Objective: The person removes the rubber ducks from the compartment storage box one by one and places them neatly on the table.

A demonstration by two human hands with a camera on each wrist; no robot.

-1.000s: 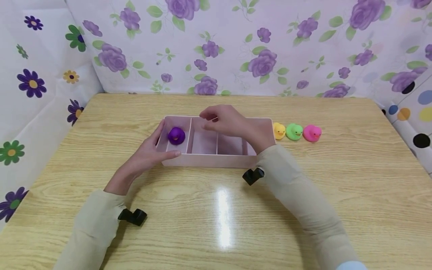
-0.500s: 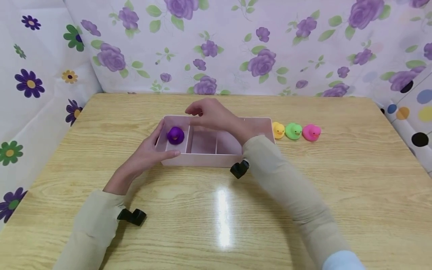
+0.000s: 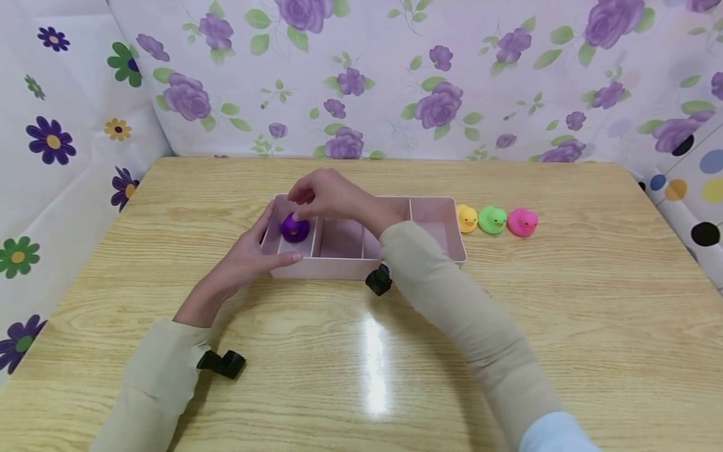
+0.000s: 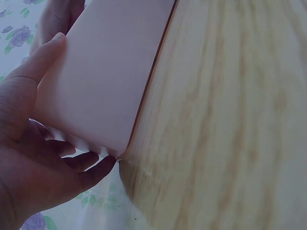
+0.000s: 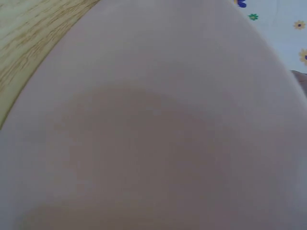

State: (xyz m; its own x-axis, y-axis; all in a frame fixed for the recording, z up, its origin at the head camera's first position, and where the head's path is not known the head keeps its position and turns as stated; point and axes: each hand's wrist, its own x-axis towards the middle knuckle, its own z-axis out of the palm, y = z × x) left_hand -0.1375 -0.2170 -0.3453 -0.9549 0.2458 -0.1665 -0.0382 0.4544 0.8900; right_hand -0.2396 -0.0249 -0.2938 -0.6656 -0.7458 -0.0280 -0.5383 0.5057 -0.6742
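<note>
A pale pink divided box point(image 3: 339, 269) lies lengthwise on the table. At its left end, my left hand point(image 3: 244, 252) holds the corner, thumb along the front wall and fingers on the end wall; the left wrist view shows the fingertips reaching the bottom edge. A purple rubber duck point(image 3: 295, 231) sits in the leftmost compartment. My right hand point(image 3: 333, 197) reaches over the box from the front, its thumb tip overlapping the duck's head and a gap showing between thumb and forefinger. The right wrist view is filled by the box's blurred front wall point(image 5: 158, 143).
Yellow point(image 3: 467, 218), green point(image 3: 492, 220) and pink point(image 3: 522, 222) rubber ducks stand in a row right of the box, the yellow one close to its end wall. The wooden table point(image 3: 316, 351) meets a flowered cloth point(image 3: 384, 75) at the back.
My right hand has moved left across the box, from over the middle compartments to the purple duck, and lowered slightly at the end. My left hand and the ducks have stayed in place.
</note>
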